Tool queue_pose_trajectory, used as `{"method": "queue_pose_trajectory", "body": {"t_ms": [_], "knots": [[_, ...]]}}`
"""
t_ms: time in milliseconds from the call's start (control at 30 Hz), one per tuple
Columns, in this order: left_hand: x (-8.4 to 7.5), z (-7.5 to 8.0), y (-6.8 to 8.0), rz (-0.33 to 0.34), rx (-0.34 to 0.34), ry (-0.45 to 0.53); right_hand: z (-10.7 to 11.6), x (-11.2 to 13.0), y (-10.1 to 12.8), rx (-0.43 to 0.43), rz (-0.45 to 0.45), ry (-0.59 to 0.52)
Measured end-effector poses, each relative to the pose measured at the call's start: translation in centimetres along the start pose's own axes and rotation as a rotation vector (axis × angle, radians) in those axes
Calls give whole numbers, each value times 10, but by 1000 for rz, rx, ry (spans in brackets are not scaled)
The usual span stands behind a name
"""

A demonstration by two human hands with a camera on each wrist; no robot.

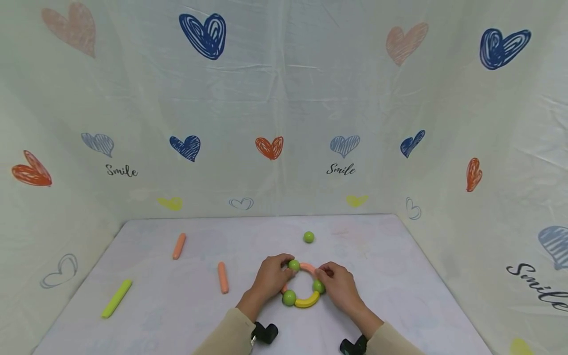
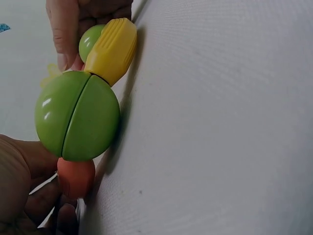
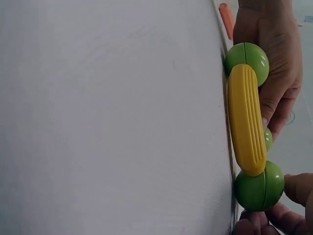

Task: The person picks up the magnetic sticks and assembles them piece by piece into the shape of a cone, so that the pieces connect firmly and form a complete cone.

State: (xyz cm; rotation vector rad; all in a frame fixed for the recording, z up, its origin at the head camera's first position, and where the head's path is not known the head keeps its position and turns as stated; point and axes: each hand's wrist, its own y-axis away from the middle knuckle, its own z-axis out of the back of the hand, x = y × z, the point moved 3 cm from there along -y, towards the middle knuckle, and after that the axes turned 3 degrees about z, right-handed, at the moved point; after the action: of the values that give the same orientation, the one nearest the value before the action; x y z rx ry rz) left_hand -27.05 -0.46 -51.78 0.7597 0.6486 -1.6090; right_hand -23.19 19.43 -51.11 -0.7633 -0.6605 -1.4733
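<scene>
A toy ring (image 1: 307,301) lies on the white table (image 1: 377,296), built from a yellow arc, orange arcs and three green balls. My left hand (image 1: 280,274) grips its left side, fingers curled by the top green ball (image 1: 294,265). From the right, my right hand (image 1: 327,279) pinches the ring by another green ball (image 1: 318,286). In the left wrist view a split green ball (image 2: 77,115) joins the yellow arc (image 2: 111,49) and an orange piece (image 2: 76,177). The right wrist view shows the yellow arc (image 3: 246,117) between two green balls (image 3: 258,185).
A loose green ball (image 1: 308,237) sits behind the ring. Two orange sticks (image 1: 179,245) (image 1: 223,277) and a lime stick (image 1: 117,298) lie to the left. Heart-printed sheets (image 1: 284,123) wall in the table on three sides.
</scene>
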Motion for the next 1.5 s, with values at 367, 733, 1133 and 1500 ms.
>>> {"method": "queue_pose_trajectory", "body": {"t_ms": [367,733,1133,1500], "knots": [[7,9,4,28,-69,-32,-1,-5,8,58,37,79],[11,23,16,12,-119,-2,-5,-1,3,51,76,65],[29,79,41,53,-280,8,-13,4,-7,49,90,47],[69,122,68,177,-338,28,-25,10,-15,62,94,29]]}}
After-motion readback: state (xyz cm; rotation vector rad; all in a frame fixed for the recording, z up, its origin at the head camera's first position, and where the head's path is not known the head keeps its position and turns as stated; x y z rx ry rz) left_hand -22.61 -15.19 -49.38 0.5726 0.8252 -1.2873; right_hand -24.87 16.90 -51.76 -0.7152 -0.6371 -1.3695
